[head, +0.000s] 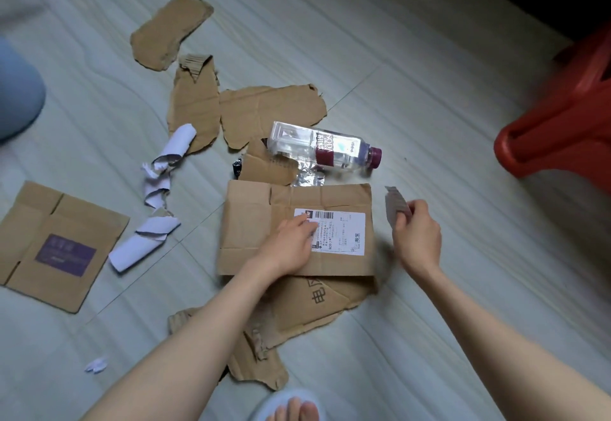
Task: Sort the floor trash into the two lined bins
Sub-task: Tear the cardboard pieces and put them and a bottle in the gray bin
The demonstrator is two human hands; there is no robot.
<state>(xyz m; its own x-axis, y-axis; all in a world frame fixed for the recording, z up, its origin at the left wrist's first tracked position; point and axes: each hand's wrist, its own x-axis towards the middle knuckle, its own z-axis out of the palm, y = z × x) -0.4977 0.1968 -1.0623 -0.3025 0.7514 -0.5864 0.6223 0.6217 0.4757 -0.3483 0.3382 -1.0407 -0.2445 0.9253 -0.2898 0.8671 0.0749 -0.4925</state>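
The pale tiled floor point(413, 57) spreads under everything I reach for. Up and to the right of my right fingers stands a red plastic stool point(562, 116). Directly beneath my left fingers lies the big flattened cardboard box point(258, 222), and its white shipping label point(344, 232) sits under and just right of those fingertips. Well to the left of my left fingers lies another flattened carton with a purple label point(59, 248). Beyond my left fingers, farther from me, several torn cardboard pieces point(264, 109) lie scattered, and more torn cardboard point(314, 308) pokes out from under the box toward my feet. Just past the box, ahead of both sets of fingers, a clear plastic bottle with a maroon cap point(327, 149) lies on its side over crumpled foil point(307, 177). Between the two cartons, left of my left fingers, lie curled strips of white paper point(158, 202).

My left hand point(291, 245) rests with fingers spread loosely on the label, gripping nothing. My right hand point(418, 235) has its fingers pinched on a small grey cardboard scrap point(395, 204), held just off the box's right edge.
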